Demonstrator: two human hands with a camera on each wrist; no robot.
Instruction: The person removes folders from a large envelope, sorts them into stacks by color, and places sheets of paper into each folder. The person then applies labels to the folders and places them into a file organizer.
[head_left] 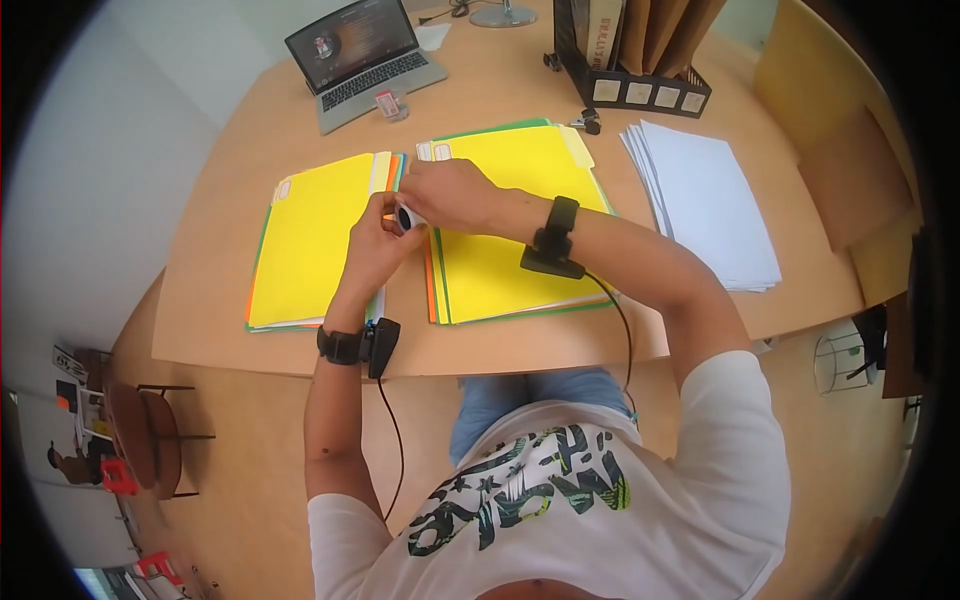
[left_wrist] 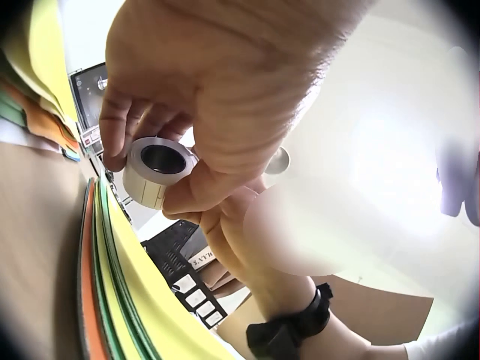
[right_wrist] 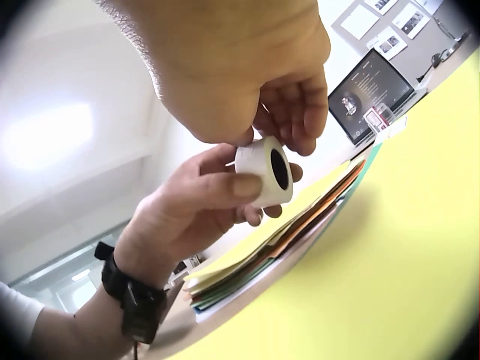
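Between the two hands is a small white roll of labels point(head_left: 411, 214) with a dark hollow core. My left hand point(head_left: 378, 245) pinches the roll between thumb and fingers. From above, my right hand point(head_left: 455, 190) reaches to the same roll; in the right wrist view its thumb is at the upper edge of the roll point(right_wrist: 253, 166) and its fingers curl beside it. Below the hands lie two stacks of colored folders with yellow on top, the left stack point(head_left: 310, 240) and the right stack point(head_left: 520, 265). Small labels show on their upper left tabs.
A laptop point(head_left: 370, 75) stands open at the back left, with a small red and white box point(head_left: 388, 104) by it. A black file holder point(head_left: 650, 92) is at the back right. White papers point(head_left: 705, 205) lie right of the folders. Black clips point(head_left: 588, 124) sit behind.
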